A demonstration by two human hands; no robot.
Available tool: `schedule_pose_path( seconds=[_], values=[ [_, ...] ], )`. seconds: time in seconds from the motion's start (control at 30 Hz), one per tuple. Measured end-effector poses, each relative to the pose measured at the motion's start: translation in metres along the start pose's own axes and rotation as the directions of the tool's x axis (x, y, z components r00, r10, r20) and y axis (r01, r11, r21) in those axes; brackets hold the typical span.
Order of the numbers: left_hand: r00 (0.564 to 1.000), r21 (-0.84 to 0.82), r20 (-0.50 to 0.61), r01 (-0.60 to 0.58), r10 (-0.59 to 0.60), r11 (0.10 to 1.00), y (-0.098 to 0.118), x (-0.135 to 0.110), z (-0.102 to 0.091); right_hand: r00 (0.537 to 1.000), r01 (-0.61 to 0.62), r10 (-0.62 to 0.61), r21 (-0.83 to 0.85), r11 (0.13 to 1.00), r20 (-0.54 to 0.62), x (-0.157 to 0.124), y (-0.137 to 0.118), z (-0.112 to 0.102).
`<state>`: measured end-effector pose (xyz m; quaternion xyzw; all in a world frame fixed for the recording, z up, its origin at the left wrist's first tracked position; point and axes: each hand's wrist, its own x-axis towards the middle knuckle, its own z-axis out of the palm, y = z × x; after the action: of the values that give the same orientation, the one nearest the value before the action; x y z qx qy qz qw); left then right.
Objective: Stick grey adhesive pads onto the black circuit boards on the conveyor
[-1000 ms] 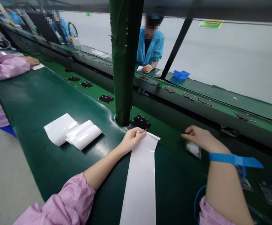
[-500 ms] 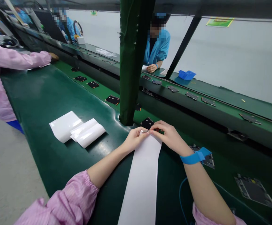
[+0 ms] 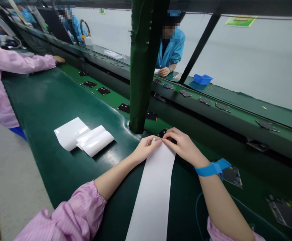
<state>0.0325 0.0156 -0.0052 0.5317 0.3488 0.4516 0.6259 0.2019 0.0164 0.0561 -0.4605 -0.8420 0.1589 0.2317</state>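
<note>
A long white strip of paper [image 3: 152, 194] runs from the bottom of the view up to my two hands. My left hand [image 3: 148, 146] pinches its far left corner between thumb and fingers. At the far right corner, my right hand [image 3: 177, 140] pinches the same end, its fingertips close to the left ones. A blue wrist strap [image 3: 212, 168] with a thin cord circles my right wrist. Just beyond my fingers, a dark circuit board [image 3: 162, 133] is partly hidden. Whether anything small lies between my fingertips is too fine to tell.
Curled white sheets [image 3: 95, 140] lie on the green table mat [image 3: 67, 97] to the left. A green post [image 3: 142, 70] rises beyond my hands. Boards [image 3: 103, 90] line the green belt. Co-workers sit at left and opposite, near a blue tray [image 3: 203, 79].
The boards on the near belt have shifted toward the lower right. My hands keep pinching the strip's end; the small greyish edge at my left fingertips now shows less.
</note>
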Motion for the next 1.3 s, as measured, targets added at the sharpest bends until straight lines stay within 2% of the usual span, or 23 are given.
schedule_pose_path(
  seconds=[0.1,0.2,0.4,0.47,0.6,0.77,0.83,0.97,1.3],
  values=[
    [1.0,0.009,-0.003,0.009,-0.009,1.0,0.0,0.0,0.0,1.0,0.017,-0.017,-0.048,0.999,0.001,0.0,-0.002,-0.002],
    [0.999,0.011,-0.02,0.028,-0.028,1.0,0.0,0.0,-0.001,1.0,0.009,-0.009,-0.003,1.0,-0.023,-0.001,0.0,-0.006],
    [0.998,0.029,-0.04,0.056,-0.055,0.998,0.0,0.0,-0.001,0.969,-0.235,0.239,0.078,0.969,-0.059,-0.014,0.025,-0.025],
    [0.998,0.052,-0.048,0.05,-0.047,0.997,0.001,-0.001,-0.001,0.961,-0.267,0.273,0.107,0.958,-0.045,-0.018,0.029,-0.03],
    [1.0,0.087,0.001,0.02,-0.02,0.996,0.0,-0.002,0.0,0.968,-0.247,0.252,0.174,0.953,-0.011,-0.02,0.017,-0.035],
    [0.973,0.21,0.115,-0.22,0.199,0.953,0.0,-0.002,-0.002,0.959,-0.263,0.226,0.239,0.935,0.17,-0.016,-0.002,-0.03],
    [0.963,0.266,0.147,-0.258,0.225,0.929,0.0,-0.001,-0.003,0.96,-0.241,0.198,0.223,0.945,0.2,-0.014,-0.005,-0.028],
    [0.968,0.271,0.163,-0.229,0.19,0.935,0.0,0.0,-0.004,0.965,-0.202,0.169,0.16,0.966,0.203,-0.012,-0.004,-0.023],
    [0.979,0.24,0.117,-0.193,0.169,0.951,0.002,-0.001,-0.002,0.961,-0.188,0.162,0.101,0.977,0.225,-0.011,-0.003,-0.02]
  ],
)
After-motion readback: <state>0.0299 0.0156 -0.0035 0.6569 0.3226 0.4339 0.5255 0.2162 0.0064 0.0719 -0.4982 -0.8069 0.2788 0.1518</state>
